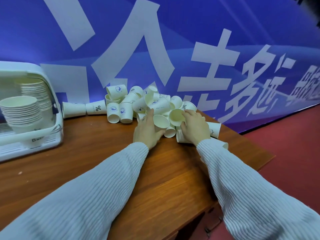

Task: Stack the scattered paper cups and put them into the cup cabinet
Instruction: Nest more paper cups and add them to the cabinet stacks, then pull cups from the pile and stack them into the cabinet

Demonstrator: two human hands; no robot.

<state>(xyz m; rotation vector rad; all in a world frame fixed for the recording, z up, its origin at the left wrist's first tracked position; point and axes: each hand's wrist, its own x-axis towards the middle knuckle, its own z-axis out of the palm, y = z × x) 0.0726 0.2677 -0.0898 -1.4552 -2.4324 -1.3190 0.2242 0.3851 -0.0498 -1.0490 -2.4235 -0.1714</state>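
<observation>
The loose paper cups (147, 104) lie in a jumbled heap at the far right of the wooden table (97, 163), pressed up against the blue banner (173, 40), most tipped on their sides, with a few strays lying along the banner toward the left. Both hands are at the near edge of that heap: the left hand (147, 130) is curled around one cup (161, 120) whose open mouth faces the camera, and the right hand (195, 126) grips a second cup (176, 115) just beside it, mouth also turned this way. The step in hand looks like nesting one of these two into the other. To do it well, I would turn both so the base of one lines up with the mouth of the other, slide it in straight, and squeeze only lightly, since thin paper walls dent and a crushed rim will jam. Taking cups from the near side of the heap should keep the rest from rolling off the right edge. The cup cabinet (52, 104) stands at the far left, already holding two nested columns (22, 111).
</observation>
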